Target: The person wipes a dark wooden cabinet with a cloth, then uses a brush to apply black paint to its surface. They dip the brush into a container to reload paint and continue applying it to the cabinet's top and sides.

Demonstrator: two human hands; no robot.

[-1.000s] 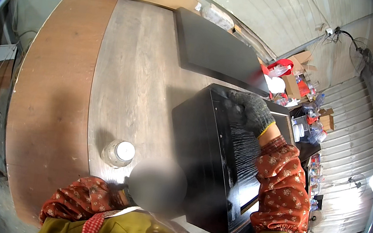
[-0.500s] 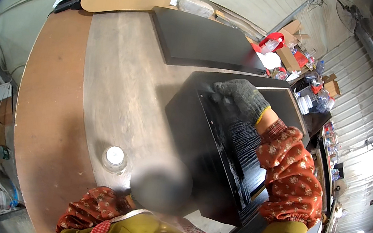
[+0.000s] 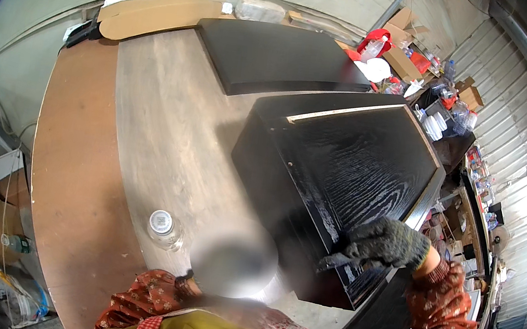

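Observation:
My right hand [image 3: 390, 243], in a dark grey knitted glove, is at the near end of a black wooden box-like piece [image 3: 259, 150]. Its fingers are bent together over the edge of the wood-grained panel [image 3: 370, 173]; what they hold, if anything, is hidden. Wet-looking shiny streaks show on the panel near the glove. My left hand [image 3: 191, 284] is low at the front, mostly covered by a blurred grey round patch, so its fingers do not show. A clear jar with a white lid [image 3: 162, 223] stands beside it on the table.
A flat black panel [image 3: 285, 60] lies on the wood-look tabletop [image 3: 165, 97] at the back. Behind it are a cardboard piece [image 3: 163, 16] and a wrapped bundle [image 3: 260, 10]. Boxes, bags and bottles clutter the right side. A brown board [image 3: 78, 138] lines the left.
My right hand has moved from the panel's far left corner to its near end, uncovering the panel and a pale strip along its far edge. The view has shifted slightly.

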